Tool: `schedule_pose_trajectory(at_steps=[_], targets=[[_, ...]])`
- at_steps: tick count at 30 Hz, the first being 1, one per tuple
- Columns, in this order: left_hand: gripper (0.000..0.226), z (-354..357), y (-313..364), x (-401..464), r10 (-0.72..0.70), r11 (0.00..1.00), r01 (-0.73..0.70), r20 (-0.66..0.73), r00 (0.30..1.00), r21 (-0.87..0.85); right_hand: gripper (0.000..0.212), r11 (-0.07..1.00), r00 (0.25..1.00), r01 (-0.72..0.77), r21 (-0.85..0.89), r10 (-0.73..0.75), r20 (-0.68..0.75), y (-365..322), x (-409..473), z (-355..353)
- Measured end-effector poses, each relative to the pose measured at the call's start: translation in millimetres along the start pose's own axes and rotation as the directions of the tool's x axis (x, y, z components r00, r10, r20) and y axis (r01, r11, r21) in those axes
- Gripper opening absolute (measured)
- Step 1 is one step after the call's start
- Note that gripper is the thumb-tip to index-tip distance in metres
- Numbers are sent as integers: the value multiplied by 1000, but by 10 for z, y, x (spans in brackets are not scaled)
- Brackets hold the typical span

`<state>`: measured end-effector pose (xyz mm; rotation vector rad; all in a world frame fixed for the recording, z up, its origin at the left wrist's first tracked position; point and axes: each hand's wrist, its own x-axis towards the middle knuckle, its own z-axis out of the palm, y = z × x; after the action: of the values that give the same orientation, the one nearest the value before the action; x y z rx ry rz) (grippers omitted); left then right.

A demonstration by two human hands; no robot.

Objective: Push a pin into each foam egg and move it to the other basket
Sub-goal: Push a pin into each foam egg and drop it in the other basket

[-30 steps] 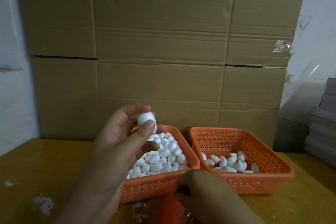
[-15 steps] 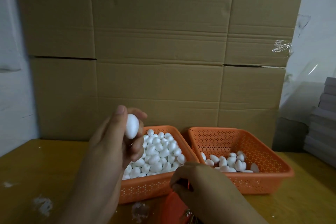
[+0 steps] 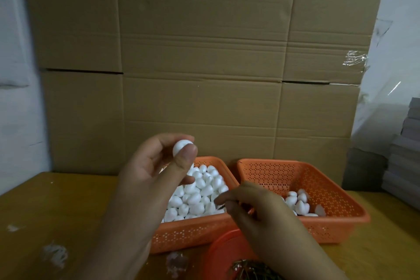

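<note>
My left hand (image 3: 154,173) holds a white foam egg (image 3: 180,146) between thumb and fingertips, raised above the left orange basket (image 3: 193,232), which is full of several white eggs (image 3: 200,193). Lower and to the right, my right hand (image 3: 256,209) has its fingertips pinched together over the gap between the baskets; a thin pin (image 3: 221,206) seems to stick out toward the left. The right orange basket (image 3: 336,227) holds several eggs, partly hidden by that hand.
A red dish (image 3: 223,252) with a heap of metal pins (image 3: 252,270) sits at the near edge. Stacked cardboard boxes (image 3: 204,63) wall off the back of the wooden table (image 3: 56,211). Grey boards (image 3: 404,150) are piled at the right.
My right hand has lifted from the red dish up to the baskets' level. My left hand has turned the egg so the thumb now faces me.
</note>
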<state>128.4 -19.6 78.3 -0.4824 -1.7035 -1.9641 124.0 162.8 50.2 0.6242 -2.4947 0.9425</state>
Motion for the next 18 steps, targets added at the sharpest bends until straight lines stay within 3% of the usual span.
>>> schedule_pose_trajectory(at_steps=[4, 10, 13, 18], targets=[[33, 31, 34, -8, 90, 993, -92, 29, 996, 78, 36, 965, 994, 40, 260, -12, -107, -97, -7, -101], [33, 80, 48, -43, 170, 973, -182, 94, 981, 139, 19, 782, 958, 171, 600, 12, -288, -307, -66, -246], [33, 108, 64, -65, 167, 973, -186, 139, 976, 136, 14, 763, 947, 204, 613, 6, -323, -393, -94, -269], [34, 135, 93, -87, 113, 977, -149, 225, 968, 150, 10, 849, 892, 247, 467, -12, -451, -443, -103, -241]])
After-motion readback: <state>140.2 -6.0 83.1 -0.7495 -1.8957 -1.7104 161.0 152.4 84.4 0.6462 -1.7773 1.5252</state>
